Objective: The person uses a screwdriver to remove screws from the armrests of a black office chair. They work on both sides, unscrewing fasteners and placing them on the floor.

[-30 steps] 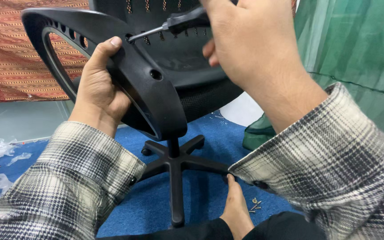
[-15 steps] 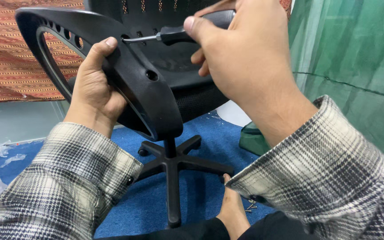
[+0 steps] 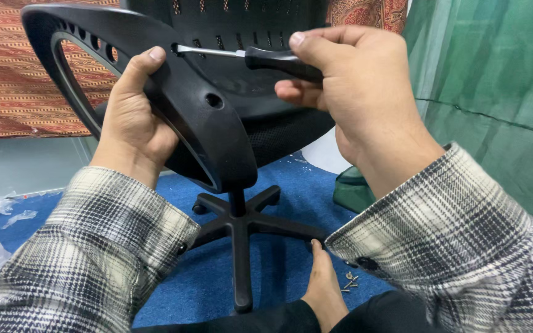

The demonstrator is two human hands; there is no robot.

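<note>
Blue carpet [image 3: 291, 185] lies below. Left hand [image 3: 132, 126] grips the armrest [image 3: 180, 102], thumb beside its upper hole; right hand [image 3: 356, 89] clasps a screwdriver [image 3: 266, 58], tip in that hole.

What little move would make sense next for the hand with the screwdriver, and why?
Probably another turn of the screwdriver. Its metal tip sits in the upper hole of the black armrest, the right hand grips the handle, and the left hand braces the armrest. The lower hole looks empty, and loose screws lie on the blue carpet.
</note>
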